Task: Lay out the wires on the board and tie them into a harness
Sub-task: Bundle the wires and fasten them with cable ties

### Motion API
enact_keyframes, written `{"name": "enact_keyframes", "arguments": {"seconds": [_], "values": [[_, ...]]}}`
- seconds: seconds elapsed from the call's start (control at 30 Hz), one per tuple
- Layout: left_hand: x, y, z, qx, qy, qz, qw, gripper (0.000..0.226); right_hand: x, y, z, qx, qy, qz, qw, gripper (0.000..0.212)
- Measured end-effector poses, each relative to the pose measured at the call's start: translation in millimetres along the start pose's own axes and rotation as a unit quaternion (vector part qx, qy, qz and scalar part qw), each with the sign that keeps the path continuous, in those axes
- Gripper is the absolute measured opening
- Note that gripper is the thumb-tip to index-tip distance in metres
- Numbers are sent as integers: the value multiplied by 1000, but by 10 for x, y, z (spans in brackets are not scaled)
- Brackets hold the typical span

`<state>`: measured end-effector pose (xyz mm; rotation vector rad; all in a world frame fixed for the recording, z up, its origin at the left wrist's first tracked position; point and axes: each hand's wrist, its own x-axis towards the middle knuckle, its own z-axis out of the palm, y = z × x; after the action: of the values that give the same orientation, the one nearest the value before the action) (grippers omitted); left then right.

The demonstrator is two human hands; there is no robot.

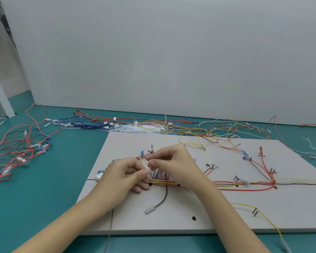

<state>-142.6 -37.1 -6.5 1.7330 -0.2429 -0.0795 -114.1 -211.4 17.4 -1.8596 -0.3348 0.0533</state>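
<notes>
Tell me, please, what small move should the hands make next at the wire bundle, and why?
Probably pull the white tie snug: the right hand pinches it just above the wire bundle while the left hand grips the bundle where the wires already run together on the board.

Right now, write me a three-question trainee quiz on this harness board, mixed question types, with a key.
1. True or false: both hands work at the wire bundle on the board.
2. Multiple choice: the loose black wire hanging toward the board's near edge ends in
A) a bare copper tip
B) a clear sleeved terminal
C) a red plug
3. Fill in: the spare wires heaped beyond the board lie on a ____ coloured table.

Key
1. True: the left hand and right hand both pinch at the bundle's left end, fingers curled on a thin white strand, perhaps a tie.
2. B
3. Teal
</notes>
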Motion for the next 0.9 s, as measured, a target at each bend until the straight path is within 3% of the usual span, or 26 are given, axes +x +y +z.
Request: {"name": "enact_keyframes", "arguments": {"seconds": [0.2,0.33,0.7,0.9], "values": [[21,24,-97,-17,-31,-44,998,8,8,-3,-15,27,1,0,1000,13],[37,50,-177,-27,-49,-77,995,18,16,32,23,1,-1,-1,1000,15],[35,76,-256,7,-54,-73,996,29,15,19,22,-1,12,-30,999,29],[18,93,-239,30,-57,-48,997,28,18,33,26,-2,10,-24,1000,26]]}}
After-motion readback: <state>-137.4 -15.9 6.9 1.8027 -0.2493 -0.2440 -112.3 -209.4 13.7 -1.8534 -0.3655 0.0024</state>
